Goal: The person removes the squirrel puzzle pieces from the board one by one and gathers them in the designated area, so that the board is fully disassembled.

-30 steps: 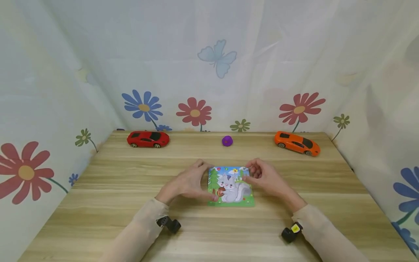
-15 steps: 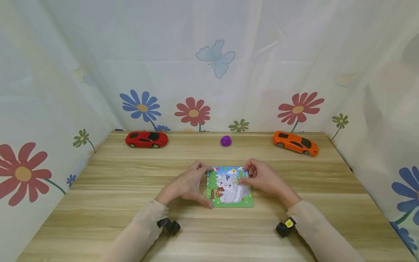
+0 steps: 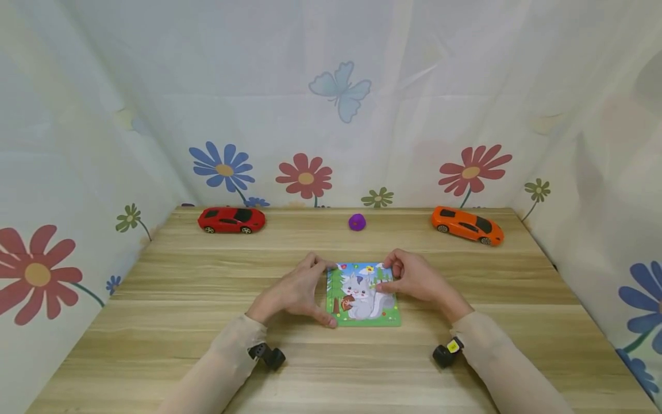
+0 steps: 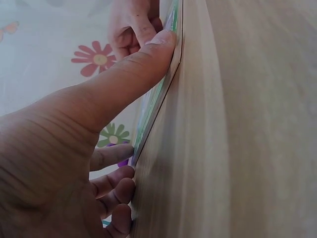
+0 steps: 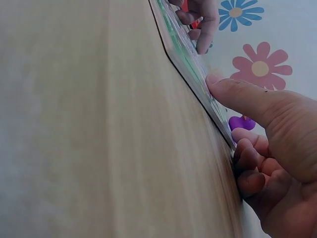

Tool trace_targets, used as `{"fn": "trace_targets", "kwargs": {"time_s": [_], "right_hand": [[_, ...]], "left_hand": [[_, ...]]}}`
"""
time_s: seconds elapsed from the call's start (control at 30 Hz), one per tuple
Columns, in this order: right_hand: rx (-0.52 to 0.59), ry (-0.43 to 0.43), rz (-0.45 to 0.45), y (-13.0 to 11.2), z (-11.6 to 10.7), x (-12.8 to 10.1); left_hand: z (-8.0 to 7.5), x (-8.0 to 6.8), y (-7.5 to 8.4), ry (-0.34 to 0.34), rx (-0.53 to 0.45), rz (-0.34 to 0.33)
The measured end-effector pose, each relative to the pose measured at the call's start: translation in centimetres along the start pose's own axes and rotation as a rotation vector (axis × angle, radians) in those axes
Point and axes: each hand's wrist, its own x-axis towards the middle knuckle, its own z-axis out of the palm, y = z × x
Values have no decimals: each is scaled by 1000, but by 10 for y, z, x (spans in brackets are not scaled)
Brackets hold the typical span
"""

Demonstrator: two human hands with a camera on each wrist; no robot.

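A square puzzle board [image 3: 363,310] with a grey squirrel picture lies flat on the wooden table [image 3: 181,287]. My left hand [image 3: 310,292] holds its left edge, thumb at the near left corner and fingers at the far left corner. In the left wrist view the thumb [image 4: 143,64] lies straight along the board's edge [image 4: 166,87]. My right hand [image 3: 400,279] holds the right side: its thumb [image 5: 237,94] presses on the picture and its fingers curl at the far right edge. The board [image 5: 185,54] stays flat on the table.
Along the back edge stand a red toy car [image 3: 231,220], a small purple object [image 3: 357,222] and an orange toy car [image 3: 467,225]. Flowered cloth walls [image 3: 77,172] close the table in on three sides. Black wrist cameras [image 3: 269,355] sit near the front.
My left thumb slid off the picture to the near left corner. My right hand drew in to the left, its thumb now on the picture. The board barely shifted.
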Motion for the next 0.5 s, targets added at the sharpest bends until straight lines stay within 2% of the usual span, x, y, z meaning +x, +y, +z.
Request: {"fn": "trace_targets", "kwargs": {"time_s": [0.5], "right_hand": [[-44, -63, -34, -2, -4, 5]], "left_hand": [[2, 2, 0, 5, 15, -6]]}}
